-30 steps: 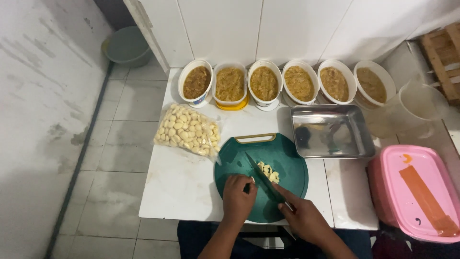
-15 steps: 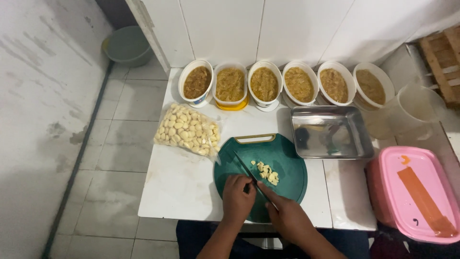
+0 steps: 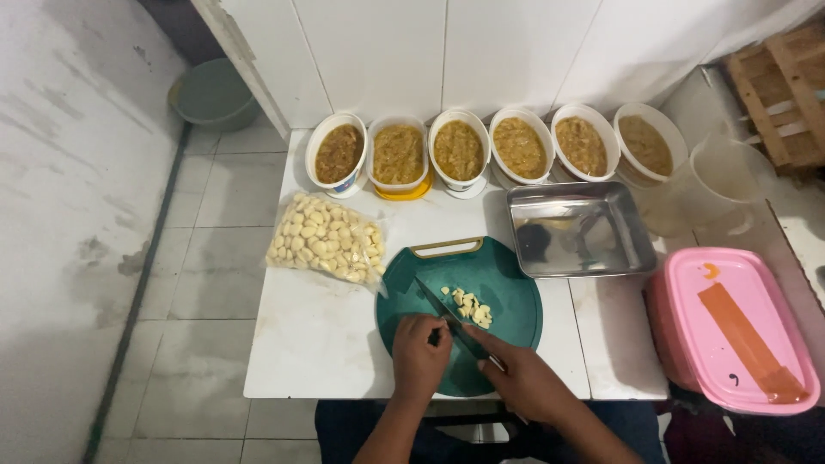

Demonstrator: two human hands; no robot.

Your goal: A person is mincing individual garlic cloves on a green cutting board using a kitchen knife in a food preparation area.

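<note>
Two bare hands work over a round dark-green plastic cutting board (image 3: 498, 283) with a pale handle slot, which lies flat on the white tiled desk (image 3: 318, 335) just in front of the person. The right hand (image 3: 524, 378) is closed around the handle of a dark-bladed kitchen knife (image 3: 447, 316), whose blade slants up and left across the board toward a small heap of pale chopped garlic pieces (image 3: 468, 308) near the board's middle. The left hand (image 3: 421, 357) rests curled on the board beside the blade, fingertips tucked down; whether it pins a clove under them cannot be told. Peeled cloves like these are likely small, firm and a little slick, so they would tend to roll or skid under a blade and want pinning from above with the fingertips bent back; the knife is stiff and light and is best held at the handle, as here. Left of the board lies a clear plastic bag of whole peeled garlic cloves (image 3: 322, 241), soft and shifting as a bundle. Behind stand six white tubs of brownish paste (image 3: 481, 150), with a shallow steel tray (image 3: 580, 230) to the right and a pink lidded box (image 3: 739, 326) beyond.
</note>
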